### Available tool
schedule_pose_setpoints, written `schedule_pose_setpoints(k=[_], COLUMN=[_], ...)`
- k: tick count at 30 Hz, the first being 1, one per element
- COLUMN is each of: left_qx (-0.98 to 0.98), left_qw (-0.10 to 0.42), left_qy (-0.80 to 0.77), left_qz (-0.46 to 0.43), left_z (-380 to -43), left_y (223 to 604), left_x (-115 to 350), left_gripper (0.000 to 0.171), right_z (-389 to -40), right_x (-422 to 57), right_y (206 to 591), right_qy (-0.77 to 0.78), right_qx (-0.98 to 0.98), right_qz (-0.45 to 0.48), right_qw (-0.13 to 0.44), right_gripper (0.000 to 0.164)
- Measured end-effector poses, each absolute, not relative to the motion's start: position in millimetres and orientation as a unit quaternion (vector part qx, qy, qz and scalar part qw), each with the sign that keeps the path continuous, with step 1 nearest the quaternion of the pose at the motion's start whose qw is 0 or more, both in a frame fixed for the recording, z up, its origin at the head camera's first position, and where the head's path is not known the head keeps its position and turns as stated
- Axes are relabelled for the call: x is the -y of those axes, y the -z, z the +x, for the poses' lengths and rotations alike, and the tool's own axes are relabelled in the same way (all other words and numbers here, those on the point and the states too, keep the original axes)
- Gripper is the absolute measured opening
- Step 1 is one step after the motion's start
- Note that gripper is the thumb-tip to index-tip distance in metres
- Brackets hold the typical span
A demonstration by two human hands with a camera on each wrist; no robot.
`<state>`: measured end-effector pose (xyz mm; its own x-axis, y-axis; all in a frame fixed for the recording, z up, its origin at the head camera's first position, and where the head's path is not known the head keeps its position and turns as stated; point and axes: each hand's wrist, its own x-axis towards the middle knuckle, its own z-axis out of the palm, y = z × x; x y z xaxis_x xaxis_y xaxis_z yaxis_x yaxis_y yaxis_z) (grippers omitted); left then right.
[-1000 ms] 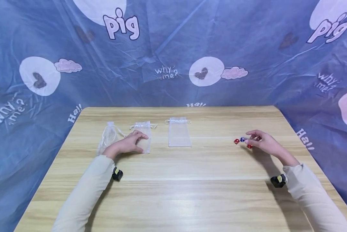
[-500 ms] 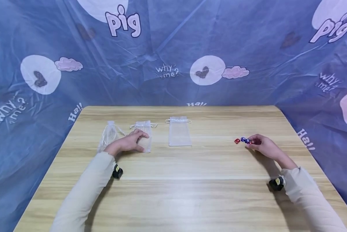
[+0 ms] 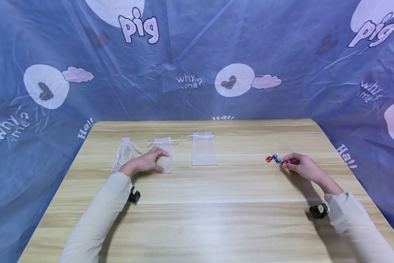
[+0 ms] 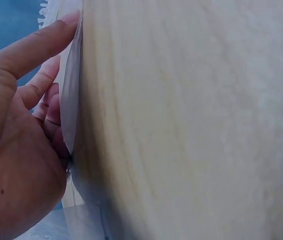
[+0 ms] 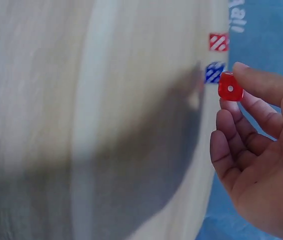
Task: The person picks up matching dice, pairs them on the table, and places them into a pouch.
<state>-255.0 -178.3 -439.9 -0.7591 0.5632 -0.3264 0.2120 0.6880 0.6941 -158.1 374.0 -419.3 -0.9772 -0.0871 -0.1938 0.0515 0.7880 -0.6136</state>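
Observation:
My right hand [image 3: 303, 168] pinches a red die [image 5: 230, 88] between thumb and fingertips, low over the table. Just left of those fingertips lie two blue dice [image 3: 277, 160] with white markings, and beyond them another red die [image 3: 268, 159]. In the right wrist view, one blue die [image 5: 213, 73] appears right behind the held one. At the left, my left hand [image 3: 147, 160] rests on the middle sheer white drawstring bag [image 3: 164, 144], thumb and fingers spread apart. From the left wrist, that hand's fingertips touch the bag's thin fabric [image 4: 72, 85].
A second flat sheer bag [image 3: 204, 150] lies to the right of the left hand. The third bag [image 3: 124, 151], its cords loose on top, sits partly behind the left wrist. Behind the wooden table [image 3: 197, 219] hangs a blue printed cloth [image 3: 197, 44].
My right hand has come down from above the dice and closed its fingertips on a red die. The blue dice have shifted slightly. My left hand stays on the bag.

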Motion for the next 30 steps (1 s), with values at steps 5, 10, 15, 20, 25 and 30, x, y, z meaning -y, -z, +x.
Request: schedule_pose_setpoints(k=[5,10,15,20,25,30], left_qx=[-0.878,-0.874,-0.877,-0.875,-0.874,-0.876], left_qw=[0.277,0.283,0.291,0.297,0.294,0.293], left_qy=[-0.326,-0.326,-0.318,-0.321,-0.320,-0.319], left_qz=[0.216,0.222,0.212,0.209,0.218,0.213], left_z=[-255.6,-257.4,-259.3,-260.0,-259.9,-260.3], left_y=[441.4,442.7,442.1,441.0,441.7,442.8], left_x=[176.3,176.3,178.1,180.8,180.4,179.2], left_gripper=[0.061,0.062,0.062,0.059,0.060,0.060], right_z=[-152.3,-149.3,-153.6,-155.2,-153.7,-152.2], right_x=[-350.3,-311.1,-262.4,-212.1,-172.5,-145.0], right_y=[405.0,401.1,404.2,408.9,413.3,418.4], right_qy=[0.329,0.358,0.357,0.376,0.362,0.326], right_qx=[-0.938,-0.924,-0.912,-0.885,-0.867,-0.867], right_qz=[-0.038,-0.114,-0.188,-0.243,-0.299,-0.328], right_qw=[0.100,0.073,0.073,0.129,0.165,0.186], right_gripper=[0.033,0.021,0.020,0.023,0.018,0.016])
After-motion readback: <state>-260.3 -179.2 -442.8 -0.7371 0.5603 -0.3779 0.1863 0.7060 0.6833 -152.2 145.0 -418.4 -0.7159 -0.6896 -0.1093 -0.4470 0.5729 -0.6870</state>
